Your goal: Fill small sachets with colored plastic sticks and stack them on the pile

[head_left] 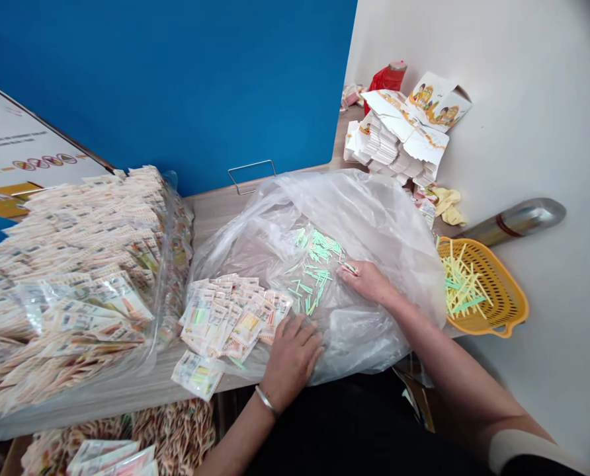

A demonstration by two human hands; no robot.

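- The right hand (367,281) is pinching a few small sticks (349,268) between its fingertips.
- The left hand (295,357) lies flat and grasps nothing, on the clear plastic bag (374,211), beside the printed packets (233,314).
- Loose green sticks (321,246) are on the bag, left of the right hand.
- Far right stands a yellow basket (516,297).
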